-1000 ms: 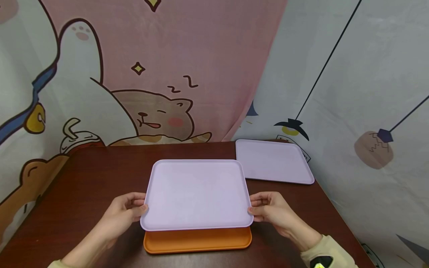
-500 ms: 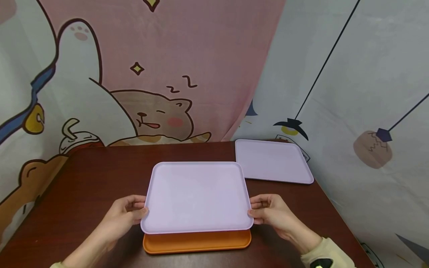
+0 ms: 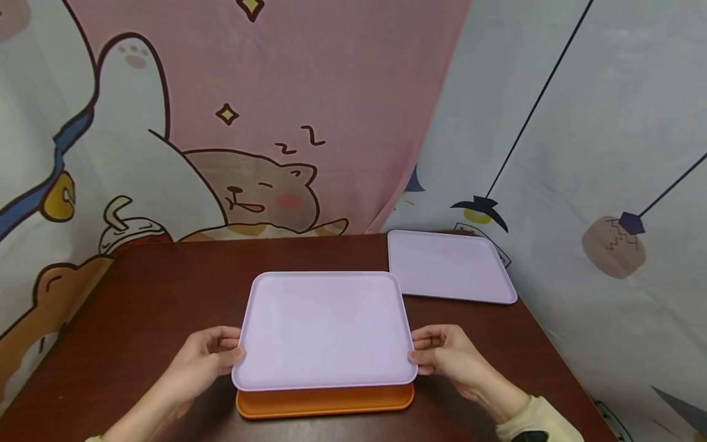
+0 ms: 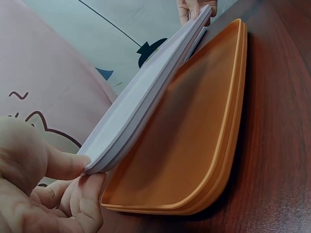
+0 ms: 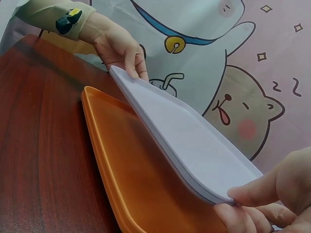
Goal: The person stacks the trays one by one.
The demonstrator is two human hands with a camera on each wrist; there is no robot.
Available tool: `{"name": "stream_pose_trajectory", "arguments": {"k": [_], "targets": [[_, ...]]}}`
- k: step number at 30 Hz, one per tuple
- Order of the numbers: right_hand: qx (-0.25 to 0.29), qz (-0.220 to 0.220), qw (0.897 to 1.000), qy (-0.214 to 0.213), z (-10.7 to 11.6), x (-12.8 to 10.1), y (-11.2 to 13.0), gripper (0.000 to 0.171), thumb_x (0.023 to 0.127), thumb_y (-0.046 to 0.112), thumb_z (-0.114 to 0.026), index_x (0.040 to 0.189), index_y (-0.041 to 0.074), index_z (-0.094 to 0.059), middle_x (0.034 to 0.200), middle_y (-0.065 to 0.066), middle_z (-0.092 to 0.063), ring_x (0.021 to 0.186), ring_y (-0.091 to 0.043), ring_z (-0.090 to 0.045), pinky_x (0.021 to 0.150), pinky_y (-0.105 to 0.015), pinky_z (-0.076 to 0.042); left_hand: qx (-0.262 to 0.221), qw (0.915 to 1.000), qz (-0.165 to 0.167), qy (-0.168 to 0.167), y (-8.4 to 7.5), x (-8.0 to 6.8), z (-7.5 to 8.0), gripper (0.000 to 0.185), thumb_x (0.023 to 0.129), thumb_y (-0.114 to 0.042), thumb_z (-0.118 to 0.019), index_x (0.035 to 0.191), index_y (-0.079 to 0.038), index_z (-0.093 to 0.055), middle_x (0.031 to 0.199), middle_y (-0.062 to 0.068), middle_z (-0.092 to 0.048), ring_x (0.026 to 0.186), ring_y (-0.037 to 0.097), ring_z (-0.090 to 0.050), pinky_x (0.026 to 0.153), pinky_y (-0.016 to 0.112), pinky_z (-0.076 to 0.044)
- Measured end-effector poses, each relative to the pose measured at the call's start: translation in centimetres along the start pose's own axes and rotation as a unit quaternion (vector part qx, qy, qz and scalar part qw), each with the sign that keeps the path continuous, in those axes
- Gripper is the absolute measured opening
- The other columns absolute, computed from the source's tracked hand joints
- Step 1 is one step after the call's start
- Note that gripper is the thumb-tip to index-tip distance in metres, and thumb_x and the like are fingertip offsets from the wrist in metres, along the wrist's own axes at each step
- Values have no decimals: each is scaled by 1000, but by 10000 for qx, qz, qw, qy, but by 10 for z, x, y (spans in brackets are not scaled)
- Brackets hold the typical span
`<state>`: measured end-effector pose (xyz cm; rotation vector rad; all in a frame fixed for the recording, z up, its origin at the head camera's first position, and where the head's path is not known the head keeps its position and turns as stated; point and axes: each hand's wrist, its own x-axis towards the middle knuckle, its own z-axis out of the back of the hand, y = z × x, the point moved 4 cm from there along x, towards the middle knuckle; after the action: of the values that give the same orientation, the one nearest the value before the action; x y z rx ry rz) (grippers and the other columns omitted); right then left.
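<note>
The lilac tray (image 3: 326, 334) hangs over the orange tray (image 3: 326, 403), a gap showing between them along the near side; a strip of orange shows in front. Left hand (image 3: 203, 356) and right hand (image 3: 448, 356) pinch its two short sides toward the near corners, the thumbs at the top of the rim and the other fingers beneath, clamped on the edge. The orange tray lies on the bench (image 3: 160, 301), and a second lilac tray (image 3: 450, 265) is at the bench's far right corner.

The held tray looks like stiff, smooth plastic, so it should stay flat between two opposite pinches and not sag. It is probably light and hard to break, though the glossless face may slide a little under dry fingertips. Layered lines run along its edge in both wrist views; I cannot tell whether they are one stepped rim or several nested trays, which would change the weight. The raised rim seems the best hold: nearer mid-side would balance better, since the far half likely tips down from a near-corner grip.
</note>
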<state>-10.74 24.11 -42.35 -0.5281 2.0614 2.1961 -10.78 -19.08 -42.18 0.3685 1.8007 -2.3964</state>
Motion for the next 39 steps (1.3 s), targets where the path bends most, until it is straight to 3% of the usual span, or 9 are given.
{"name": "stream_pose_trajectory", "arguments": {"k": [24,39], "targets": [[12,27,9999,147,-2,1,-13,36,86,-5,-80,117,-15,-65,95,-13,-68,76,-18,-67,64,-28,-61,-97,9999,26,58,11,-3,-1,38,96,0,-71,129,14,-60,108,18,-65,97,27,-67,83,40,-62],[15,-25,9997,240,-2,1,-19,32,85,-7,-80,113,-13,-66,93,-12,-67,75,-18,-68,65,-30,-62,-104,9995,123,282,18,-3,-2,38,95,0,-73,128,14,-59,106,16,-66,95,27,-66,80,41,-61]]}}
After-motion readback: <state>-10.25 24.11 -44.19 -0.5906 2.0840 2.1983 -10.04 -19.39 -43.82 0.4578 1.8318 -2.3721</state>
